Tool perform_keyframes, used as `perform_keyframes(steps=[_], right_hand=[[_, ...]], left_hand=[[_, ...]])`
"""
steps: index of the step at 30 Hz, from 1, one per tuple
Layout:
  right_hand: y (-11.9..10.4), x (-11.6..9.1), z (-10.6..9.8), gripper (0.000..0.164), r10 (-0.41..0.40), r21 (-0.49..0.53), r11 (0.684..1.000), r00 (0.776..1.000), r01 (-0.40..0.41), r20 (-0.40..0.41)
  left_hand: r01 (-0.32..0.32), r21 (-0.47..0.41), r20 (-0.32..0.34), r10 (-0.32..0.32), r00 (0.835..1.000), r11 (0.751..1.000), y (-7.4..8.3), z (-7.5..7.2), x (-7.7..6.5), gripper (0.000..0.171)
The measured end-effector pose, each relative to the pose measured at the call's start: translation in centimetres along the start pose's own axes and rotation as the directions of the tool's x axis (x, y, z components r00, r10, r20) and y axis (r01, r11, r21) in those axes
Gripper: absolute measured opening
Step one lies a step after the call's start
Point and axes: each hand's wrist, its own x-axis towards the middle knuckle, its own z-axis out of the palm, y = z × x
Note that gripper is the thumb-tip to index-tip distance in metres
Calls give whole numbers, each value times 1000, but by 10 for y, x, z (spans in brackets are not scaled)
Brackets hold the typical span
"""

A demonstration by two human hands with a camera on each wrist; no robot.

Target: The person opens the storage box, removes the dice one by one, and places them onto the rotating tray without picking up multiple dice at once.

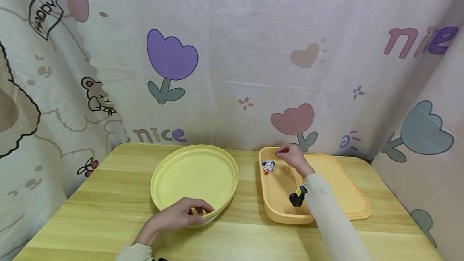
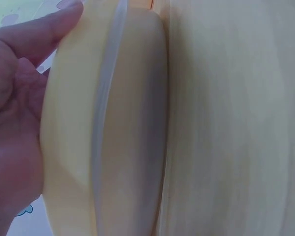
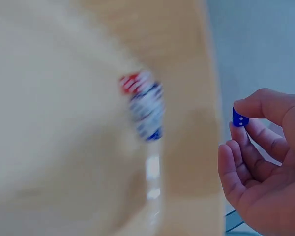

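My right hand [image 1: 293, 157] pinches a blue die [image 3: 240, 118] with white dots between thumb and fingertips. It is over the far end of an orange rectangular tub [image 1: 286, 217]. Several dice [image 1: 268, 166], white, blue and red, lie clustered inside by the tub's left wall; they are blurred in the right wrist view. At the near edge of a round yellow lid [image 1: 195, 172], my left hand [image 1: 177, 214] holds the rim, thumb and fingers on either side. In the left wrist view the lid [image 2: 71, 147] sits above a tapered bowl [image 2: 132, 123], a whitish band between them.
A flat orange lid [image 1: 337, 184] lies on the wooden table [image 1: 232, 241], right of the tub. Behind the table hangs a printed curtain [image 1: 232, 51], also along both sides. A small black device [image 1: 298, 197] is on my right wrist.
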Motion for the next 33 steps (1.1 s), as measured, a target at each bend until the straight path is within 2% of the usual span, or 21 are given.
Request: perform_keyframes(steps=[9,14,21,29,33], right_hand=[[-40,-15,-10,14,-13,59,998,991,21,-135],[-59,-28,-5,14,-47,83,995,989,59,-141],[-86,-55,26,12,-64,198,977,993,82,-95],[-96,-78,72,11,-199,158,968,980,197,-5],[-98,-82,91,9,-233,168,960,972,224,34]], left_hand=[[-7,5,3,7,1000,1000,0,0,2,24],[-2,-3,7,2,1000,1000,-1,0,1,25],[-6,4,-3,6,1000,1000,-1,-1,0,25],[-19,-8,-2,19,1000,1000,-3,0,0,24],[-13,-4,-1,13,1000,1000,-3,-1,0,23]])
